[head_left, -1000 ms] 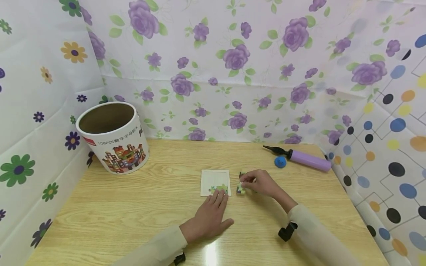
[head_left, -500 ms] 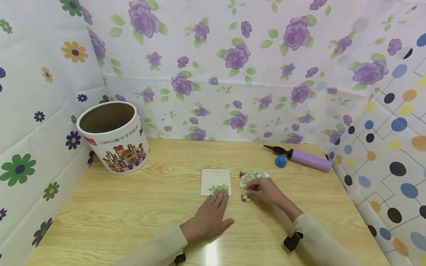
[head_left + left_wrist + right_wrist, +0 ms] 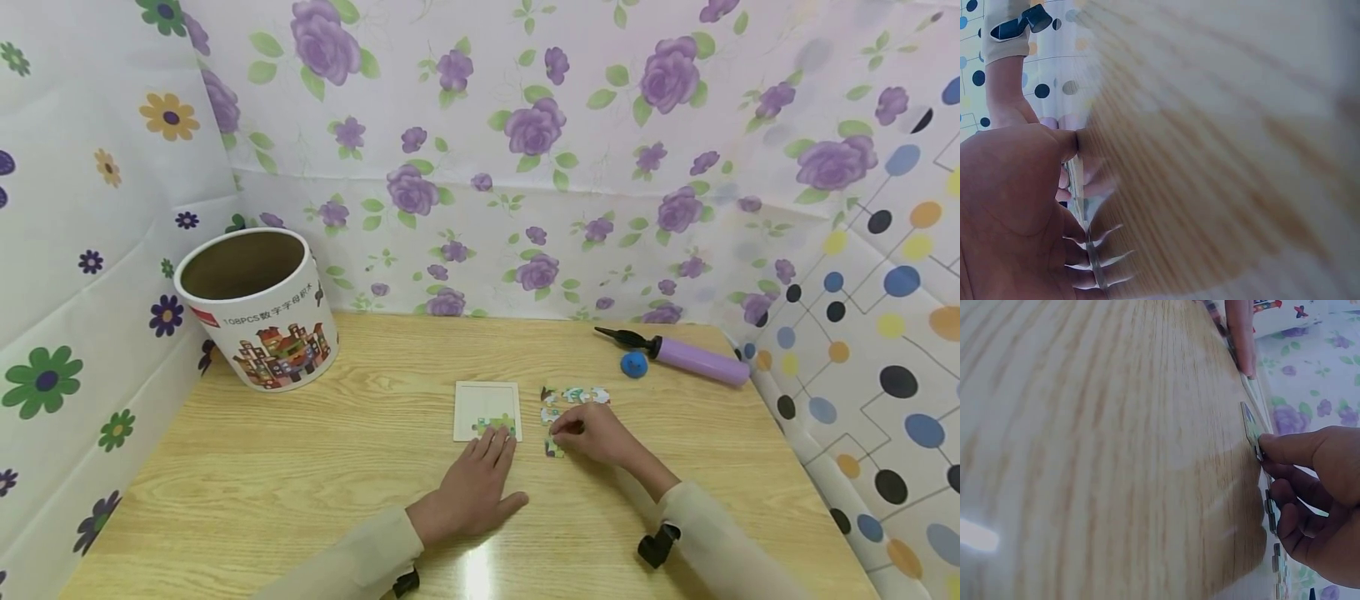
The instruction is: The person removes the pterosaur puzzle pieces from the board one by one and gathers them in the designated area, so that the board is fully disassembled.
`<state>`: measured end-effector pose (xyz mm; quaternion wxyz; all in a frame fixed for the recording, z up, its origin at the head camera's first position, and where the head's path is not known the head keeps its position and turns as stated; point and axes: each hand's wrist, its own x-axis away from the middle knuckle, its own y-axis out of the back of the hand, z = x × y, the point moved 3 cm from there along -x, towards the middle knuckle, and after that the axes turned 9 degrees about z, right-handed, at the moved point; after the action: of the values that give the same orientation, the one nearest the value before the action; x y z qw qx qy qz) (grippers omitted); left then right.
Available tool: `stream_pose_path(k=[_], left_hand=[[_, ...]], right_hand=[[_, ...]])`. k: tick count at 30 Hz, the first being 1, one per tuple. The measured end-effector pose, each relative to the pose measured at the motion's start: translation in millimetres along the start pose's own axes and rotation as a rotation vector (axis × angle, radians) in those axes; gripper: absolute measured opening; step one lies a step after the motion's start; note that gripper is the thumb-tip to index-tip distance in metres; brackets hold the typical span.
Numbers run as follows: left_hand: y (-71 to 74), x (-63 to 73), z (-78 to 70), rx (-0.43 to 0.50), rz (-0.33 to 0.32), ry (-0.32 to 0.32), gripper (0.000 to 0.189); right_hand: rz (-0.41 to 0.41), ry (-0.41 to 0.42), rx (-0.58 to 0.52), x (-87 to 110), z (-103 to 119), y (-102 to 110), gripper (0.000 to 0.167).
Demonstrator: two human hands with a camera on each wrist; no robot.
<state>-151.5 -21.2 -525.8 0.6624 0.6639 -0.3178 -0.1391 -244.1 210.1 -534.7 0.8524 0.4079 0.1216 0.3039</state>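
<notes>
A square puzzle frame [image 3: 474, 410] lies on the table, with green puzzle pieces [image 3: 495, 423] joined in its lower right corner. My left hand [image 3: 474, 492] lies flat, its straight fingertips resting on the frame's near edge and partly covering those pieces. To the right of the frame, my right hand [image 3: 596, 433] pinches a green puzzle piece [image 3: 553, 448] between thumb and finger. In the right wrist view this puzzle piece [image 3: 1250, 425] is held low at the table surface. Just beyond that hand lie several loose puzzle pieces [image 3: 573, 394], some partly hidden by it.
A large white printed bucket [image 3: 288, 337] stands at the back left of the wooden table [image 3: 360, 442]. At the back right lie a purple hand pump [image 3: 697, 360] with a black nozzle and a small blue object [image 3: 633, 364]. Patterned cloth walls enclose the table.
My right hand has shifted slightly right and toward me with the puzzle piece, uncovering loose pieces behind it. My left hand has stayed in place on the frame.
</notes>
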Motion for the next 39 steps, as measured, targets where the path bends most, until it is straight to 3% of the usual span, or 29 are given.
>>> stream_pose_path(k=[5,14,22,39], left_hand=[[-4.7,-2.3,1.0,-0.007,0.000,0.009,0.082],[-5.8,-1.7,2.2,0.009,-0.068,0.019,0.083],[2.0,1.2,-1.3,0.034,-0.013,0.022,0.082],[0.6,2.4,-10.4,-0.018,-0.015,0.063,0.076]], right_hand=[[0.002,-0.005,0.029,-1.4,1.0,2.1,0.008],[-0.016,0.028,0.062,-12.6,12.1,8.7,0.009],[0.008,0.044,0.050,-33.4,23.5,4.8,0.010],[0.071,0.062,0.034,-65.4,48.6,-1.7,0.014]])
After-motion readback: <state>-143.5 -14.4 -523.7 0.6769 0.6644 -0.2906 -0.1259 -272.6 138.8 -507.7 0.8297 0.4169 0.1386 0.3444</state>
